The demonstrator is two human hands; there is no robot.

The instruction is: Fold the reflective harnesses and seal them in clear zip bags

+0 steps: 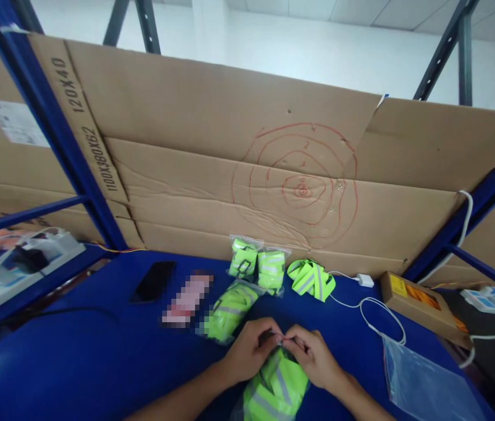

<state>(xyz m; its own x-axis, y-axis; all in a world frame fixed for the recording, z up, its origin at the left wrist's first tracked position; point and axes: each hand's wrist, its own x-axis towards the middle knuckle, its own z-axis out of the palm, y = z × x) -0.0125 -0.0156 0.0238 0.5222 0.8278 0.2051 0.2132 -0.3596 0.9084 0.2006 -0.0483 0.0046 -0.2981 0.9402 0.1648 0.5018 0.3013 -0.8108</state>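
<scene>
Head view: left hand (249,351) and right hand (317,358) pinch the top edge of the bagged yellow vest (276,390), near the front of the blue tabletop (98,362). It looks soft, light and slippery — best held by that edge.

Lower part of bagged vest (276,389) is cut off by the bottom edge; its top edge is covered by the pinching fingertips of left hand (249,349) and right hand (315,356), seal state not resolved. Flat item (186,299) beside the phone (153,280) is pixelated and unidentified. Clear bag (426,386) is cropped at the bottom. Label (14,121) print is too small to be read
</scene>
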